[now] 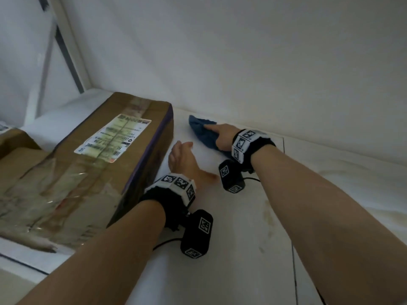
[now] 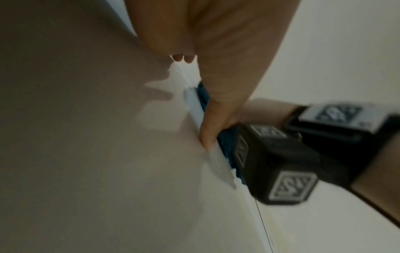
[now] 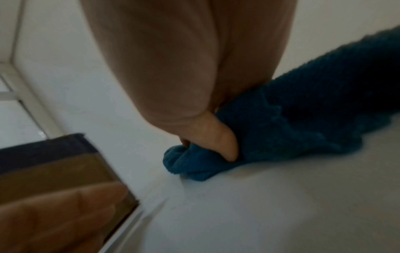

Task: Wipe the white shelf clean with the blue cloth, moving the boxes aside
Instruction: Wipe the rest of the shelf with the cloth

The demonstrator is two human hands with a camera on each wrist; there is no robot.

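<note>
Blue cloth [image 1: 203, 133] bunched on white shelf [image 1: 242, 227], near back wall [image 1: 242, 62], just right of big cardboard box [image 1: 88, 164]; long axis runs from far-left tip toward near-right. Right hand [image 1: 223, 138] on cloth, palm down, index finger straight, thumb [image 3: 218, 142] curled into fold, gripping it. Left hand [image 1: 182, 157] beside box's right side, fingers relaxed and extended, holding nothing; contact with box unclear. Smaller box [image 1: 13, 139] left of big box.

The shipping label [image 1: 112, 139] on the big cardboard box [image 1: 72, 172] carries print too blurred to read. The wrist bands [image 1: 244, 143] bear only black-and-white coded squares, no words.
</note>
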